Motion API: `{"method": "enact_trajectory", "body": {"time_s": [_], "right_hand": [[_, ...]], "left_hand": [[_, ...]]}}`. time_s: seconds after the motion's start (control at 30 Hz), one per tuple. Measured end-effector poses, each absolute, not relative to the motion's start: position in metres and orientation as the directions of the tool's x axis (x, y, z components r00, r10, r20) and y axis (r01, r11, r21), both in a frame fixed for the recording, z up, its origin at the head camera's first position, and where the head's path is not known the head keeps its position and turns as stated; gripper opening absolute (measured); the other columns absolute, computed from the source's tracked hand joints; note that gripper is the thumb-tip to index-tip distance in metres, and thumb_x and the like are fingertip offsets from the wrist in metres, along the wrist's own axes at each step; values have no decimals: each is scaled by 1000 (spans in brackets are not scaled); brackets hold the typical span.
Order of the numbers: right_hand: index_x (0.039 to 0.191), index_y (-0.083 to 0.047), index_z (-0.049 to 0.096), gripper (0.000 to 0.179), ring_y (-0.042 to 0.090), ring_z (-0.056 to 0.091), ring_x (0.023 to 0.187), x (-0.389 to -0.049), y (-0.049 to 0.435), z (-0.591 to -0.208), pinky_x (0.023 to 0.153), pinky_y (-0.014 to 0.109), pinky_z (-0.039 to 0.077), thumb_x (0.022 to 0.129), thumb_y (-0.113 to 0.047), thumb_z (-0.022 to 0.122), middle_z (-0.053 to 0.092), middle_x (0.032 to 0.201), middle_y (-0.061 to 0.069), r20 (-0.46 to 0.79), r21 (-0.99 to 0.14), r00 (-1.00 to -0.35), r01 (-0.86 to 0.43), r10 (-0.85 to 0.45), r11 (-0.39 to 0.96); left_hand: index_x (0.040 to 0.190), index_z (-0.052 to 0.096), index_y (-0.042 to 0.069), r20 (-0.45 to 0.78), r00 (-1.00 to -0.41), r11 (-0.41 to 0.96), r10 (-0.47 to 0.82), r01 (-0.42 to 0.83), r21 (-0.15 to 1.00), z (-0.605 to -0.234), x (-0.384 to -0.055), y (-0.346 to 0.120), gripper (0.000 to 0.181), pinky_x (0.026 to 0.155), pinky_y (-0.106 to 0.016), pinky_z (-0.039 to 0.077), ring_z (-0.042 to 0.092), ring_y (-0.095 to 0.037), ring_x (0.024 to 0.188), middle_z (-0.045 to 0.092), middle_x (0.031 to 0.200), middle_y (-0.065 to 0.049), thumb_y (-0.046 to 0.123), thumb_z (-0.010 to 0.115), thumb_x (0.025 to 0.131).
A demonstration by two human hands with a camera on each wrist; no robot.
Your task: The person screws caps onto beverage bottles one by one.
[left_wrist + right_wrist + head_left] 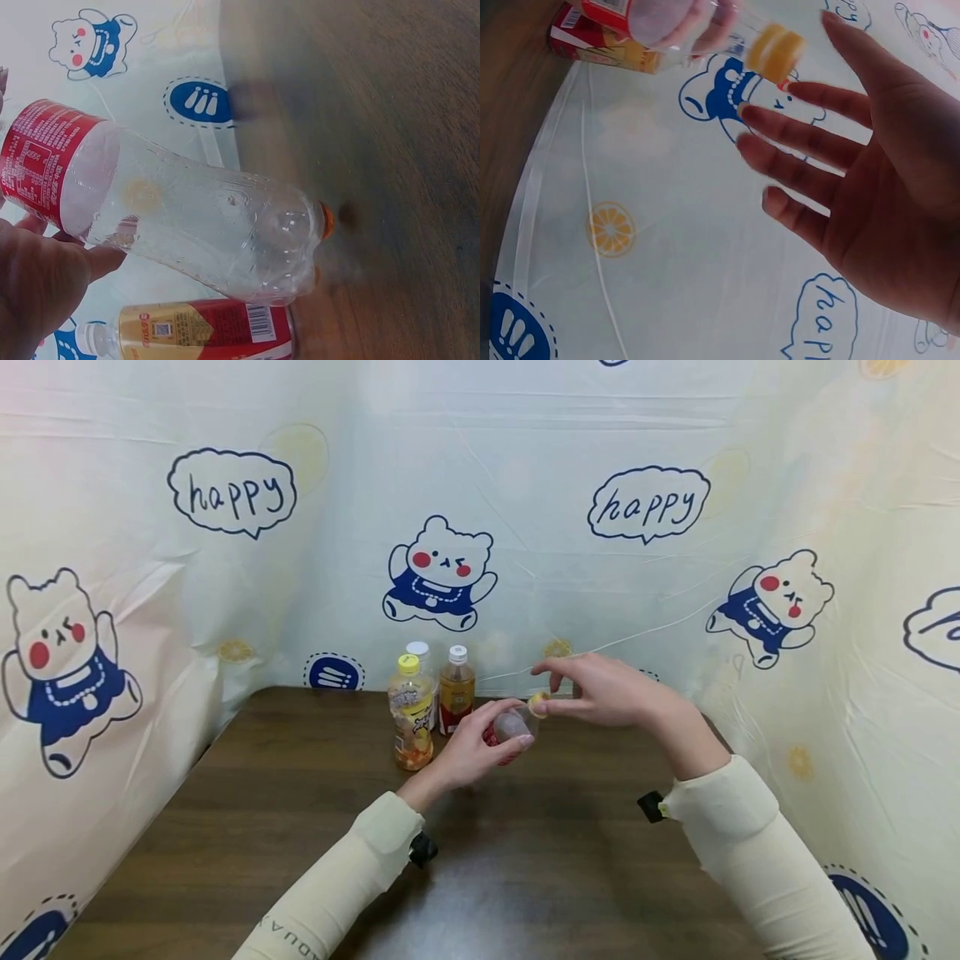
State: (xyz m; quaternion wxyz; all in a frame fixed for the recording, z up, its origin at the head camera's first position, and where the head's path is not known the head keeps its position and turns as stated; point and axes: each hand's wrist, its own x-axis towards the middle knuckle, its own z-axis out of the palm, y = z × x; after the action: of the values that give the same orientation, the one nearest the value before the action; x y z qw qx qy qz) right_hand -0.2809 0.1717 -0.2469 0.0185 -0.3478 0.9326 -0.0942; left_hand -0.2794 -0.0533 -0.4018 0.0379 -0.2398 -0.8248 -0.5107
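My left hand (480,739) grips a clear plastic bottle (217,217) around its red label (52,161). The bottle is tilted, its yellow cap (776,52) pointing toward my right hand (600,692). In the right wrist view, the right hand's fingers are spread around the cap, with a gap between thumb and fingers. From the head view I cannot tell whether the right thumb touches the cap. The bottle looks empty of drink. Whether its base touches the table is unclear.
Left of my hands stand a yellow-capped bottle (411,722), a white-capped bottle of amber drink (457,687), and another white-capped bottle (417,650) partly hidden behind. They stand on a dark wooden table (300,827). A printed curtain (525,460) hangs behind it.
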Motion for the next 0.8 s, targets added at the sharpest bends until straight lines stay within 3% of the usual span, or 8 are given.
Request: {"method": "enact_trajectory", "body": {"time_s": [0.17,0.3,0.43,0.57,0.63,0.7,0.8], "right_hand": [[142,-21,57,54,12,65,81,-281,173,-244,75,32,56,94,-39,75,67,108,-3,20,-252,-696,-698,-718,670],[125,-18,66,34,14,61,78,-281,171,-246,71,33,54,96,-32,74,66,93,-4,48,-246,-664,-732,-746,635],[102,-18,71,17,14,55,69,-283,170,-252,61,33,49,96,-34,73,60,76,-5,82,-223,-689,-717,-720,660],[76,-19,67,36,14,46,57,-285,168,-258,52,32,40,100,-46,64,49,61,-5,108,-154,-742,-670,-662,726],[70,-21,64,45,15,45,56,-285,168,-259,51,32,38,102,-52,58,47,59,-5,116,-118,-764,-645,-635,755],[74,-21,66,46,16,47,58,-285,169,-258,53,33,39,102,-55,54,48,60,-4,115,-102,-778,-628,-617,772],[102,-21,71,38,15,56,69,-284,171,-254,61,34,47,102,-55,55,62,76,-5,101,-117,-785,-620,-612,776]], "left_hand": [[145,53,36,315,-882,358,351,437,825,-401,-281,-55,60,103,-52,50,52,-20,133,53,149,5,51,73,91],[145,53,36,316,-882,357,350,437,826,-400,-283,-54,58,104,-53,50,52,-20,134,53,149,5,50,73,92],[145,53,35,306,-884,364,353,431,826,-398,-282,-52,58,105,-52,49,51,-20,135,52,149,6,49,73,92],[145,53,33,300,-886,368,353,426,826,-397,-278,-52,60,105,-51,49,51,-19,135,52,149,7,49,74,91],[145,54,33,303,-885,366,352,429,826,-397,-278,-52,60,106,-51,48,50,-19,136,53,149,7,48,75,91],[145,53,34,306,-886,368,348,430,825,-397,-278,-52,59,106,-51,48,50,-18,136,53,149,7,48,75,91],[145,53,35,311,-888,372,338,430,823,-399,-279,-53,60,107,-51,47,50,-17,137,53,149,9,50,74,91]]}}
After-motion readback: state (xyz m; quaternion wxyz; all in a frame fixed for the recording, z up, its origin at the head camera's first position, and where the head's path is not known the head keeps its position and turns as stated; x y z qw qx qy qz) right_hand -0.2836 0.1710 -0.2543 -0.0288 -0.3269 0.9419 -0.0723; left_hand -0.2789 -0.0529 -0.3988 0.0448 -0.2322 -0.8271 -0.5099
